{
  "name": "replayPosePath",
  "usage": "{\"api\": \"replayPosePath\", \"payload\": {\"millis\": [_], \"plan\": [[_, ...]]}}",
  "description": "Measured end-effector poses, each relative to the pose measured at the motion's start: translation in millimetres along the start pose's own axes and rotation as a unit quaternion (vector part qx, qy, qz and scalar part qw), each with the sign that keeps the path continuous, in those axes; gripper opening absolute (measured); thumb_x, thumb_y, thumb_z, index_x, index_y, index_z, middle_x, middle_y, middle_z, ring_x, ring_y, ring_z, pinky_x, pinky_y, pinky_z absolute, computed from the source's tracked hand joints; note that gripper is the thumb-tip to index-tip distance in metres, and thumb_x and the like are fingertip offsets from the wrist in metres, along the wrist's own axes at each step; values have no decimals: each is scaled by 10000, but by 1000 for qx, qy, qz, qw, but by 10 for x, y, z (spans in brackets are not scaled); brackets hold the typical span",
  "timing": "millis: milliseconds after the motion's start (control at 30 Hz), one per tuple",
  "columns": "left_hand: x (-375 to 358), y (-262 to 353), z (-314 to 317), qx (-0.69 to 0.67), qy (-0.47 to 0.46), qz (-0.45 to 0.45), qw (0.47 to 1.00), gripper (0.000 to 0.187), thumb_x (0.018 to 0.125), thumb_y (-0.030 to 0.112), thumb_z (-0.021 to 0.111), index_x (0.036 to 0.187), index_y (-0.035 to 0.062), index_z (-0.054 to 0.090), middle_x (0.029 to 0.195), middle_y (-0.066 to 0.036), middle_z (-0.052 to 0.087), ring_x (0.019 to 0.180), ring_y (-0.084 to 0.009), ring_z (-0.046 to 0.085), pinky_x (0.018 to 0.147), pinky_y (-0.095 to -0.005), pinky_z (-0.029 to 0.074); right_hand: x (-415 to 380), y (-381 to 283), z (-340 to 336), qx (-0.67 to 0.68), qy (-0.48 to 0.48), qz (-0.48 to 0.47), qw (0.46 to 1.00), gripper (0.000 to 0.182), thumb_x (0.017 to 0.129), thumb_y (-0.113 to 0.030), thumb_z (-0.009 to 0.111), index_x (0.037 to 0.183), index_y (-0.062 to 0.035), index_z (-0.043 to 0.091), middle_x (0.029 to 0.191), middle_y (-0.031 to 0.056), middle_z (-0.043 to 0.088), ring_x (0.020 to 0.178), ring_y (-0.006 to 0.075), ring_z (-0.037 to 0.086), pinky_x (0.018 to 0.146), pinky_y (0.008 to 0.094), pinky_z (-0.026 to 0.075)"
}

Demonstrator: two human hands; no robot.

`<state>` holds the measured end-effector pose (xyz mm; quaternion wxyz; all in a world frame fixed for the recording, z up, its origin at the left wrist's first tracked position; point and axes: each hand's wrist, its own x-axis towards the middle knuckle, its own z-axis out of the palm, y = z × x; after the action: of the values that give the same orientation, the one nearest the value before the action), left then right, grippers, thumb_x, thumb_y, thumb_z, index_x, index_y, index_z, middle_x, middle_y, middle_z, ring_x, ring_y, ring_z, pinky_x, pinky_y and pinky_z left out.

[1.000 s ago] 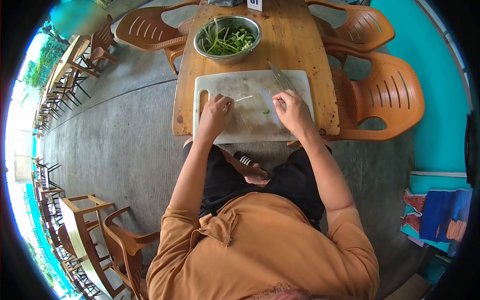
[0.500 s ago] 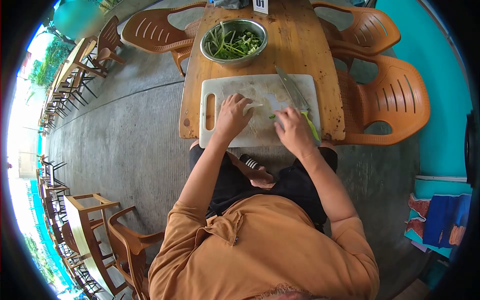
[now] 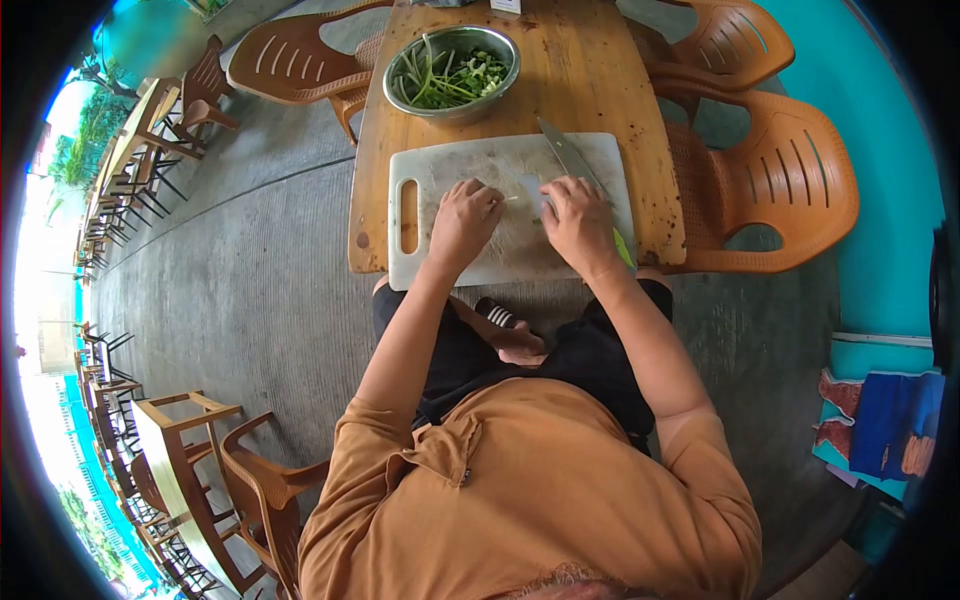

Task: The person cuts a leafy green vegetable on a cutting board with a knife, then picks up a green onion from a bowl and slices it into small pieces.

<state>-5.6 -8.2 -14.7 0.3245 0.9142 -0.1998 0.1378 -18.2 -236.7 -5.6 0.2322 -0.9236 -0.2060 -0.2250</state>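
Note:
My left hand [image 3: 463, 222] and my right hand [image 3: 577, 222] rest close together on a white cutting board [image 3: 440, 165]. Between their fingertips they pinch a thin pale green-onion stalk [image 3: 515, 198]. A small green scrap lies by my right fingers. A knife [image 3: 566, 154] lies on the board beside and partly under my right hand, blade pointing away, its green handle [image 3: 625, 250] showing past my wrist. A steel bowl [image 3: 452, 108] of green stalks and chopped pieces stands beyond the board.
The board lies on a wooden table [image 3: 600, 80] at its near edge. Brown plastic chairs stand to the right [image 3: 790, 180] and far left [image 3: 290, 60]. More wooden tables and chairs [image 3: 170, 440] line the concrete floor at left. My knees are under the table edge.
My hands have come closer together over the middle of the board. My right hand moved up over the lying knife. The stalk showing between the fingers is shorter than a second ago.

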Motion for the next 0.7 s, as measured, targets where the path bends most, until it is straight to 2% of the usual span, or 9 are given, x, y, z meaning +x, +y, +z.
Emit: {"api": "replayPosePath", "payload": {"millis": [100,167,233,267,367,600,667,700], "plan": [[-27,40,-18,1,6,0,1000,162,924,121,785,1074,61,766,1039,-120,722,1039,-347,695,961,-466,539,-63,24,-187,-16,18,43,999,241,955,-165,748,1177,-83,701,1156,97,656,1140,313,630,980,477,491],[-45,1,-45,13,20,10,1000,205,919,126,789,1115,68,765,1047,-123,721,1046,-346,696,963,-462,545,-197,117,-284,-28,18,56,998,302,964,-206,759,1227,-72,698,1185,125,636,1153,332,616,991,485,495],[-58,-31,-101,8,18,-6,1000,213,918,127,790,1121,67,768,1051,-125,721,1049,-347,695,966,-463,546,-350,122,-440,-67,-14,127,990,388,960,-236,774,1296,-62,690,1181,145,627,1144,351,611,985,491,498],[-74,-33,-112,2,14,-20,1000,222,916,129,791,1128,67,770,1054,-127,722,1052,-347,695,969,-464,547,-431,142,-487,-74,-27,130,988,465,955,-257,785,1366,-69,675,1172,153,619,1125,363,611,968,499,503],[-76,-46,-89,3,0,-18,1000,233,914,129,793,1138,66,773,1060,-129,725,1053,-347,696,968,-464,549,-584,116,-549,-70,-68,159,982,484,955,-250,784,1392,-76,670,1169,160,618,1112,371,618,957,503,505],[-31,32,44,-2,1,-6,1000,158,925,111,778,1068,45,787,1021,-136,729,1025,-353,691,959,-468,548,-626,229,-474,-93,-65,150,982,468,974,-235,746,1405,-69,672,1168,178,625,1111,377,626,956,509,505],[-40,47,42,3,8,-11,1000,125,926,99,776,1031,32,786,994,-135,728,998,-353,690,943,-468,549,-624,263,-458,-108,-46,125,985,466,995,-214,714,1407,-7,653,1131,195,633,1080,389,635,935,508,522],[-50,40,43,3,8,-12,1000,125,926,99,776,1031,32,786,994,-135,728,998,-353,690,943,-468,549,-636,279,-430,-108,-46,125,985,466,995,-214,714,1407,-7,653,1131,195,633,1080,389,635,935,508,522]]}}
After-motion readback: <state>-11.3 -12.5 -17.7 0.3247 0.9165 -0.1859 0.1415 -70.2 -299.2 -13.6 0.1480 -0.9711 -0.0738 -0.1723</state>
